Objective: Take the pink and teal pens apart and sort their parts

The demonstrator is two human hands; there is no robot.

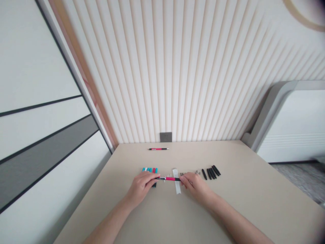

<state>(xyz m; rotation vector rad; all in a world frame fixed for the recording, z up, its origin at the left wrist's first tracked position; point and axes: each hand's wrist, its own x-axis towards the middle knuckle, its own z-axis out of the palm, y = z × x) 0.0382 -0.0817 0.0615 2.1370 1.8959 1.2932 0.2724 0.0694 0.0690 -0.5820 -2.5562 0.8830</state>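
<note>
Head view: your left hand (140, 187) and your right hand (195, 186) were both closed on a slim red-and-black pen (167, 178), the left around its red end and the right pinching its black end, holding it level across a white strip (177, 181) on the beige table (243, 200). A second red-and-black pen (158, 148) lay alone toward the far edge, so two looked put together, one set down and one in your grip. Still loose were a row of about five capped tubes (149, 170), mostly teal with one red, partly hidden behind your left hand, and five or six black barrels (211, 173) to the right. Between the strip and those barrels lay a scatter of small metal parts (189, 173), too small to count.
</note>
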